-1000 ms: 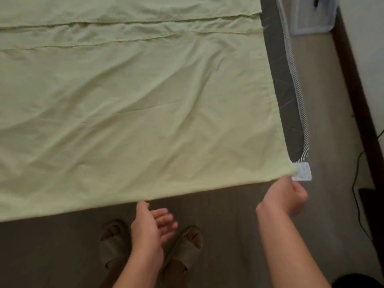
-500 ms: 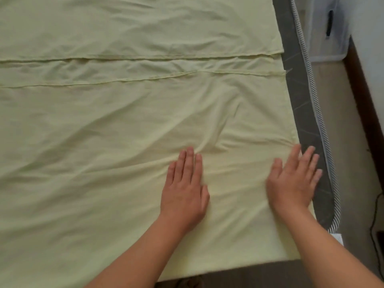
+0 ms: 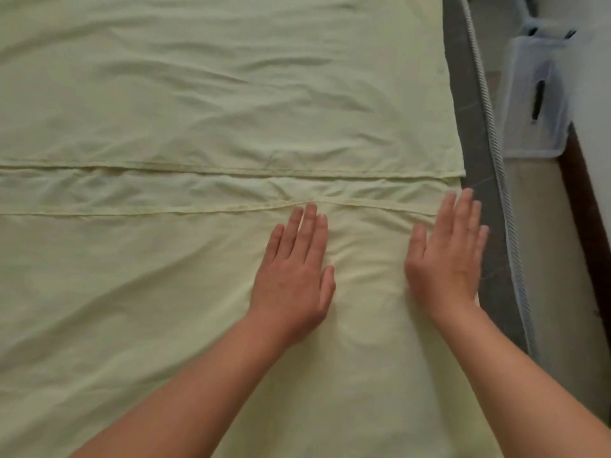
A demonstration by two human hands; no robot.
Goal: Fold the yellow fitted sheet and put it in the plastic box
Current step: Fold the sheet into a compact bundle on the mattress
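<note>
One yellow sheet [image 3: 165, 94] covered the mattress [image 3: 476, 160], from nine to three o'clock; we judged it best smoothed with even strokes toward its two hems, chasing wrinkles outward. One plastic box [image 3: 522, 94] stood at two o'clock. Our left hand [image 3: 294, 276] and right hand [image 3: 446, 259] pressed the sheet, fingers straight, together, gripping nothing.
</note>
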